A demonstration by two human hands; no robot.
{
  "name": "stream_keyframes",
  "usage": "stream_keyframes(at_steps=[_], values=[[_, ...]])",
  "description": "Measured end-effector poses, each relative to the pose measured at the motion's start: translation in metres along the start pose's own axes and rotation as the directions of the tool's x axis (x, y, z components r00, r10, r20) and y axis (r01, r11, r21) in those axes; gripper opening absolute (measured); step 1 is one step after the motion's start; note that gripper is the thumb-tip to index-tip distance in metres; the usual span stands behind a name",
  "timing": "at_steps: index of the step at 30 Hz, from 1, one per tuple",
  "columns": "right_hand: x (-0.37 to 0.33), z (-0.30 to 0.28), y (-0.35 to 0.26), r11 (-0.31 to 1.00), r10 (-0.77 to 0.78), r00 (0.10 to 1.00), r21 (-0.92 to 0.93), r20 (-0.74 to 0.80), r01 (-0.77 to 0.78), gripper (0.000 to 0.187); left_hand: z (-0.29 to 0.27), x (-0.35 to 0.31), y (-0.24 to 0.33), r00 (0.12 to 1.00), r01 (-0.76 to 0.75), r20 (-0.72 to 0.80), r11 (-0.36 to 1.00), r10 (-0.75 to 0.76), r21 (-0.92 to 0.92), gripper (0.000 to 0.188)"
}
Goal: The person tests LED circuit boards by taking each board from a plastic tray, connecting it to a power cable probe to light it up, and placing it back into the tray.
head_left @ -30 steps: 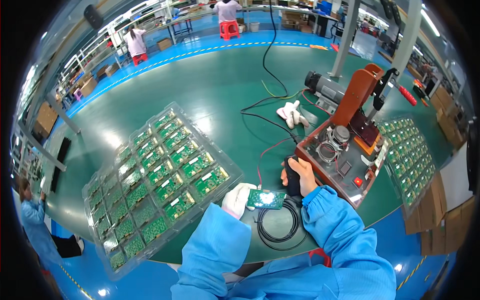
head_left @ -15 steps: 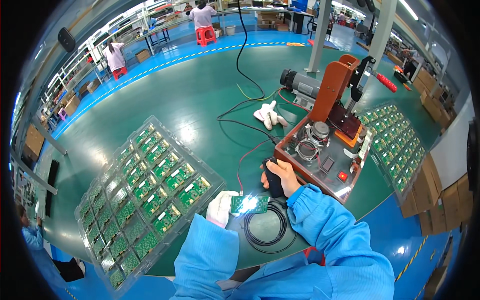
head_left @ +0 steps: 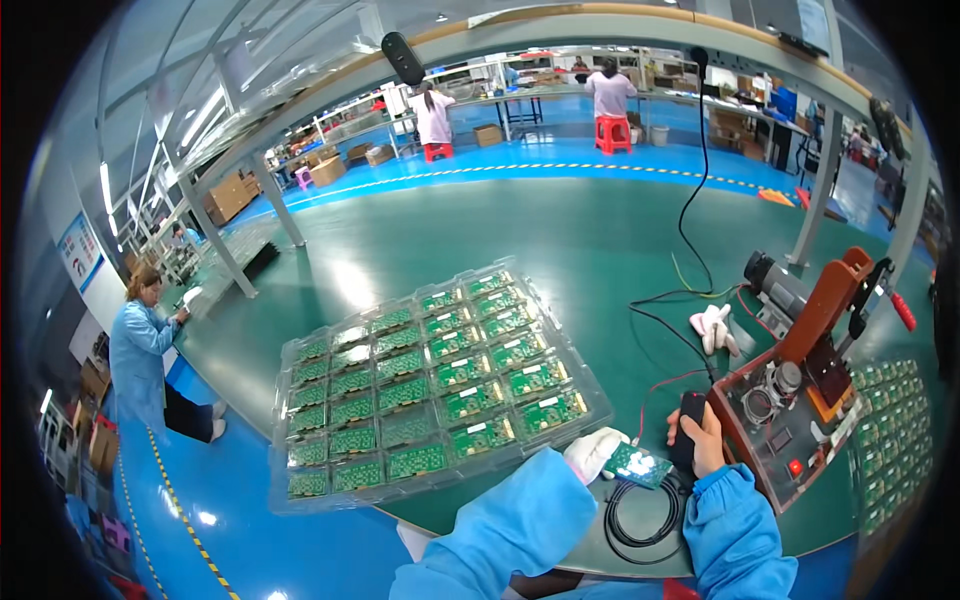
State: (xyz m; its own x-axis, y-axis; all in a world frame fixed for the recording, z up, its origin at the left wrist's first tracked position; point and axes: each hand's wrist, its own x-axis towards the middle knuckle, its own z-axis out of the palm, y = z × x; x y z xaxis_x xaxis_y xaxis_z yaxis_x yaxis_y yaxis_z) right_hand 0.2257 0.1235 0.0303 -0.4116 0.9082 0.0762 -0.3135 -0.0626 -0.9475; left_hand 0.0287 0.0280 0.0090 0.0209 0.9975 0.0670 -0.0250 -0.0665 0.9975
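Both forearms come in from the lower edge in loose, bright blue sleeves of smooth work-coat cloth, creased at the elbows, each ending in a gathered cuff at the wrist. The left hand wears a white glove. The right hand is bare, its fingers ungloved.

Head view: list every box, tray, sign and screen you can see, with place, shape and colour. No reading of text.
Clear plastic tray: on the green table, left of the hands; rectangular grid holding green circuit boards.
Second tray: far right table edge; same kind, green boards.
Cardboard boxes: on the blue floor, far left; brown, blocky.
Wall poster: far left wall; pale rectangle with blue.
Screens: none visible.
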Motion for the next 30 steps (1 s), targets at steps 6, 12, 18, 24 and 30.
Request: stream_keyframes(at_steps=[6, 12, 18, 24, 30], values=[[-0.002, 0.005, -0.009, 0.996, -0.080, 0.997, -0.036, -0.016, 0.079, 0.026, -0.006, 0.017, -0.016, 0.993, 0.111, 0.033, 0.993, -0.112, 0.026, 0.027], [-0.035, 0.022, -0.043, 0.803, -0.304, 0.953, -0.534, 0.012, 0.263, 0.028, -0.019, 0.016, -0.023, 0.999, -0.028, -0.025, 0.954, 0.021, -0.298, 0.030], [-0.099, -0.022, -0.119, 0.426, -0.502, 0.812, -0.902, -0.299, -0.069, 0.030, -0.008, 0.016, -0.011, 0.997, 0.008, -0.071, 0.973, -0.025, -0.230, 0.034], [-0.125, -0.044, -0.115, -0.093, -0.333, 0.907, -0.949, -0.257, -0.302, 0.040, -0.006, 0.014, -0.007, 1.000, -0.010, -0.002, 0.980, 0.010, -0.199, 0.041], [-0.138, 0.005, -0.122, -0.115, -0.233, 0.932, -0.944, -0.277, -0.309, 0.037, -0.013, 0.005, 0.002, 0.999, 0.029, -0.025, 0.992, -0.032, -0.126, 0.032]])
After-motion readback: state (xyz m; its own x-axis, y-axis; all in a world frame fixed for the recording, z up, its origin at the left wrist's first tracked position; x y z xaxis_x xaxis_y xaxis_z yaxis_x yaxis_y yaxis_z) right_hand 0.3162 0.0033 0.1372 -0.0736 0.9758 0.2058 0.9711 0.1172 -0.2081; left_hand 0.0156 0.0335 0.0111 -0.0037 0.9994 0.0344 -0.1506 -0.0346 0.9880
